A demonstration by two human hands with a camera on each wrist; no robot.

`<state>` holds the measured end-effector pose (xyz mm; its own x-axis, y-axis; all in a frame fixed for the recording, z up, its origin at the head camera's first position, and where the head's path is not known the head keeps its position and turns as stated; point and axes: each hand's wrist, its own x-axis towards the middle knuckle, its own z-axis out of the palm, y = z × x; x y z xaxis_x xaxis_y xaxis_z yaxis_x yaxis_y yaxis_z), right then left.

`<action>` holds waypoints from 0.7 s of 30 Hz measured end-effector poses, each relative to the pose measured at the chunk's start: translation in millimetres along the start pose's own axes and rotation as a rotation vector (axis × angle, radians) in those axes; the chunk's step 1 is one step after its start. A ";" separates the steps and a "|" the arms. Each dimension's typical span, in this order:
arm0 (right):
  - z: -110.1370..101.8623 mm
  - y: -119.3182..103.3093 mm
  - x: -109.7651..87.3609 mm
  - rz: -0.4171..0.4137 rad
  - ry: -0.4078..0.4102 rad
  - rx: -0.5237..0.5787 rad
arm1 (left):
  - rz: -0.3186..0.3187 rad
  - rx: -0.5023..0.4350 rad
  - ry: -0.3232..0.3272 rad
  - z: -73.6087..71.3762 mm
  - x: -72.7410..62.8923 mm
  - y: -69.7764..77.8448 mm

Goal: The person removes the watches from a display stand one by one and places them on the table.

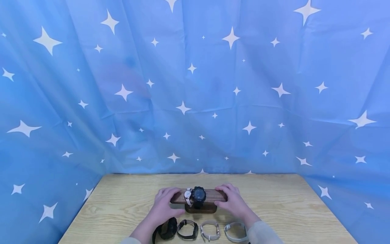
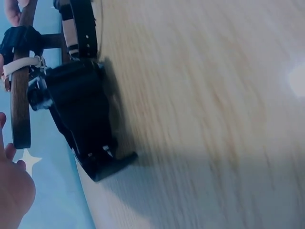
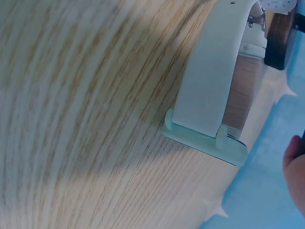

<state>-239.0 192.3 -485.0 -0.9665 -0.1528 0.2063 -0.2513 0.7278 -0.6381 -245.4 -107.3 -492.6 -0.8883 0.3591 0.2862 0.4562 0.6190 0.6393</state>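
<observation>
A dark wooden T-bar watch stand (image 1: pixel 214 196) stands on the table, with a white-strapped watch (image 1: pixel 187 194) and a chunky black watch (image 1: pixel 199 194) side by side on its bar. My left hand (image 1: pixel 164 205) holds the bar's left end; in the left wrist view its fingers (image 2: pixel 10 151) are at the bar's tip. At the other end, my right hand (image 1: pixel 234 201) grips the bar, thumb in front and fingers over the top. Only part of this hand shows at the edge of the right wrist view.
In front of the stand lie a bulky black watch (image 2: pixel 81 105), a thin black-strapped watch (image 1: pixel 195 231), a pale beige-strapped watch (image 1: pixel 210 237) and a pale mint-strapped watch (image 3: pixel 205 86). Behind the wooden table (image 1: pixel 128 189) hangs a blue star-patterned curtain (image 1: pixel 210 84).
</observation>
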 end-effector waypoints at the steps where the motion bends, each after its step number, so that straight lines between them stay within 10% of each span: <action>1: -0.2 -0.2 -0.1 -0.001 0.000 0.002 | 0.005 -0.005 -0.005 0.4 1.7 1.2; 21: -0.7 0.8 -0.9 -0.013 -0.004 0.018 | 0.075 0.033 -0.061 4.1 23.5 12.8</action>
<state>-238.3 193.5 -485.1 -0.9634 -0.1644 0.2117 -0.2643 0.7133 -0.6491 -260.2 -88.1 -480.7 -0.8472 0.4465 0.2878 0.5238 0.6114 0.5931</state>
